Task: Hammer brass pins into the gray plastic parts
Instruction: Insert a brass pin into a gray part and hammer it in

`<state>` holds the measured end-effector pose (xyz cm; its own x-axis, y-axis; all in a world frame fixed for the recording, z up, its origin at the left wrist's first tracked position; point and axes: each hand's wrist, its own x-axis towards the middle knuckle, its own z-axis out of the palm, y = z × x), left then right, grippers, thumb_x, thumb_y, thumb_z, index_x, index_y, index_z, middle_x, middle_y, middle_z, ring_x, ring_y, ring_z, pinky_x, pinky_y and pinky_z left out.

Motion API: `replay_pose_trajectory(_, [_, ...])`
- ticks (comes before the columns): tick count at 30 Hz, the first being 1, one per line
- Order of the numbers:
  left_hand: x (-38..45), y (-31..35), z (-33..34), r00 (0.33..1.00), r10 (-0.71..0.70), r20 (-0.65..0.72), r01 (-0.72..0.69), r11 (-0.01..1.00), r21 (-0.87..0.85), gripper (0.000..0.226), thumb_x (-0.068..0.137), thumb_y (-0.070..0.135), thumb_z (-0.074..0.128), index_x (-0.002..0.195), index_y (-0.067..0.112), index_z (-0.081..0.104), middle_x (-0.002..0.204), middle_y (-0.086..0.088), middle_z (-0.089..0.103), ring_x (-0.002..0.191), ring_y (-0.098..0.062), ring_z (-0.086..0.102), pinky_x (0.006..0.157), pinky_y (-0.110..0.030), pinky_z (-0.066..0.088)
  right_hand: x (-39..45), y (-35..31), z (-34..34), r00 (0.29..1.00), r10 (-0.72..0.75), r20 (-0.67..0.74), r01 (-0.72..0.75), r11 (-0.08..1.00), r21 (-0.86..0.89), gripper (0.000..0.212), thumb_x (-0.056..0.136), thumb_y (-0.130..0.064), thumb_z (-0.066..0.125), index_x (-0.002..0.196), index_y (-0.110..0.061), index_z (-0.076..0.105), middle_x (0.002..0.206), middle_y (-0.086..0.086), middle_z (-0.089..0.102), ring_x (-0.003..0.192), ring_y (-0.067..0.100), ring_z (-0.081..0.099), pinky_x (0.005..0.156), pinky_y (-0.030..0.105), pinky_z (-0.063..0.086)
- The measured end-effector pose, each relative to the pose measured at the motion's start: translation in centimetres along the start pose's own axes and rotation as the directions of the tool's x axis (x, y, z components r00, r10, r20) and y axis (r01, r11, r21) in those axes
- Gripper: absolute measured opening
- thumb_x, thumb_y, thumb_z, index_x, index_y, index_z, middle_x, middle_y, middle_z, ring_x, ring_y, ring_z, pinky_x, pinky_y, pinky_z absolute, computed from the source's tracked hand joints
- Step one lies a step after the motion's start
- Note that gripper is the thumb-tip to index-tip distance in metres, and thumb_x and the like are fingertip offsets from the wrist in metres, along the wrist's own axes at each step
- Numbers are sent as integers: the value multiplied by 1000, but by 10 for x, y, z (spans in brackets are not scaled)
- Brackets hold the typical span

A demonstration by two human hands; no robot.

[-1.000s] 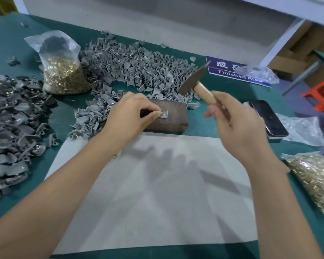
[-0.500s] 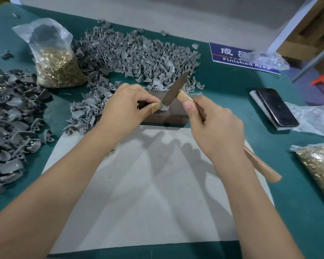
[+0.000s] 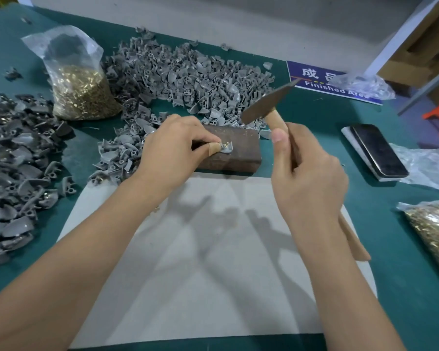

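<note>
Plainly, the head view shows a hammering station laid out so each hand has its own job. A dark block (image 3: 235,150) sits on the green table (image 3: 327,138) at the far edge of a pale sheet (image 3: 213,262), probably as a hard anvil under the work. On its top lies one gray plastic part (image 3: 227,147) with small brass pins (image 3: 226,144) standing in it. The left hand (image 3: 173,150) pinches that part at its left edge, fingertips curled and kept just beside the pins, seemingly to steady it without sitting under the blow. The right hand (image 3: 307,173) is clenched round the wooden handle of a hammer (image 3: 269,102), thumb along the shaft; the metal head is raised above and right of the block, apart from the part, which reads as the top of a stroke.

Loose gray parts (image 3: 188,77) are heaped at the far side within easy reach, with darker parts (image 3: 13,158) piled on the left. A bag of brass pins (image 3: 81,89) stands far left and a second bag (image 3: 433,229) lies at the right. A phone (image 3: 378,150) rests right of the block, below a blue "Finished Area" sign (image 3: 332,82).
</note>
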<state>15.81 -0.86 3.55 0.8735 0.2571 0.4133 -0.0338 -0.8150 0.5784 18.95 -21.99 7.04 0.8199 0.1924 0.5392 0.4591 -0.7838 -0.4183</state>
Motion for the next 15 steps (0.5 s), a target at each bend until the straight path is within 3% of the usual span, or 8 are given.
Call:
replay_pose_trajectory(3, [-1,2,-2,999,45,-13,-44,996,80,11,90,45,72,97,39,79,92,15,65,94,-14,53,71,-38,47,-1,-3,6,970,-27,243,58,991,-120,40,103,-61,31,103,-29,56,70,1,62,70,39,57,58,38,37])
replay_pose_trajectory(4, [-1,1,-2,999,50,-13,-48,994,99,12,91,45,71,97,39,79,92,15,65,94,-14,53,69,-37,46,-1,-2,6,966,-34,257,72,987,-140,41,103,-61,31,101,-29,56,71,1,63,71,40,58,58,38,36])
replay_pose_trajectory(9, [0,2,-2,999,45,-23,-42,994,104,11,92,46,70,96,41,78,94,17,65,96,-10,52,69,-31,38,-1,0,0,1000,-9,2,9,1000,-25,39,104,-58,33,102,-29,58,62,-4,57,64,40,55,55,35,30])
replay_pose_trajectory(13, [-2,1,-2,999,34,-9,-32,992,118,11,92,46,70,98,41,78,94,17,64,97,-10,52,70,-33,39,-3,2,5,967,-41,251,69,992,-103,40,103,-60,33,108,-31,61,72,1,66,75,41,61,60,40,43])
replay_pose_trajectory(15, [-2,0,-2,1000,25,-6,-24,993,114,11,92,47,69,97,42,77,94,18,65,97,-11,52,70,-34,41,-6,6,2,979,-50,196,73,991,-114,38,102,-60,36,108,-33,62,68,-1,65,72,39,61,58,37,41])
